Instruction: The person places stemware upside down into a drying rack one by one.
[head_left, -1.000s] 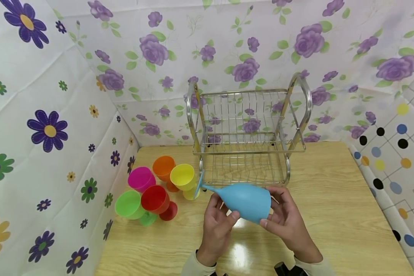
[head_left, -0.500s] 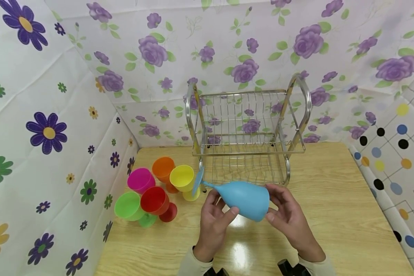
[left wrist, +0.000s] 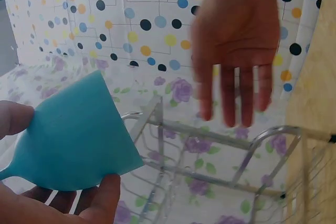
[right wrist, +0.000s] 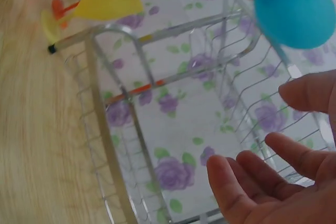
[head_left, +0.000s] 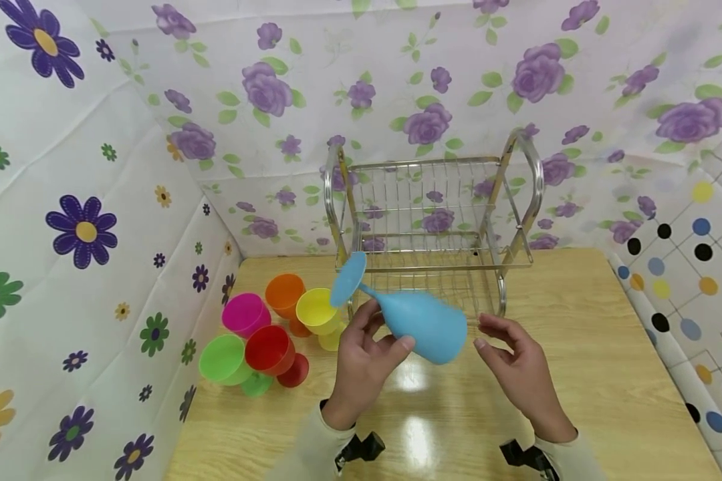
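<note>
Head view: the blue goblet is gripped by the left hand above the worktop, near the rack; its long axis is slanted, foot leftward, mouth turned toward the right hand, which is held empty just beside it.

At nine o'clock on the pale wooden surface I see a green goblet, red goblet, pink goblet, orange goblet and yellow goblet bunched upright. At twelve stands a two-tier metal rack, backed by rose-print cloth. Daisy-print cloth hangs at nine, dotted cloth at three.
</note>
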Demonstrator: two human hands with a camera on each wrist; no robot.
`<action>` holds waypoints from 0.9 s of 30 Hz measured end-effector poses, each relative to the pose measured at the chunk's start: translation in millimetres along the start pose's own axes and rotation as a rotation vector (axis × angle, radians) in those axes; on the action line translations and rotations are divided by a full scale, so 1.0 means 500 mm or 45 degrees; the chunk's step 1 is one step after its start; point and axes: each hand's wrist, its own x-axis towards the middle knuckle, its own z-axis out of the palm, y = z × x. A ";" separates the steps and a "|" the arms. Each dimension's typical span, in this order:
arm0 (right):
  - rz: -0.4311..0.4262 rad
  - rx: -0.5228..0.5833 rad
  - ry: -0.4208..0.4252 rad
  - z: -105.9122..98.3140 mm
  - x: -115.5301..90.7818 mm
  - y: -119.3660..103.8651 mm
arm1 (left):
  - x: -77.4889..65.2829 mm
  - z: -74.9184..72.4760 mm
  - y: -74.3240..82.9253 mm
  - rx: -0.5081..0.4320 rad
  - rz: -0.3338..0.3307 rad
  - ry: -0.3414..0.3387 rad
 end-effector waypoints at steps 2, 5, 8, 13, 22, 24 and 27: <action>0.056 -0.102 0.038 -0.006 0.008 0.018 | 0.016 0.001 0.020 0.030 -0.006 -0.014; 0.119 -0.222 0.073 -0.016 0.024 0.039 | 0.044 0.002 0.050 0.084 -0.010 -0.034; 0.150 -0.280 0.117 -0.026 0.043 0.056 | 0.077 0.004 0.076 0.142 0.009 -0.057; 0.190 -0.327 0.218 -0.035 0.069 0.090 | 0.135 0.009 0.109 0.252 0.028 -0.074; 0.265 -0.340 0.313 -0.038 0.102 0.143 | 0.232 0.033 0.122 0.441 0.001 -0.108; 0.299 -0.318 0.346 -0.035 0.109 0.151 | 0.250 0.040 0.119 0.462 -0.009 -0.121; 0.323 -0.288 0.387 -0.027 0.119 0.161 | 0.275 0.051 0.112 0.522 -0.022 -0.133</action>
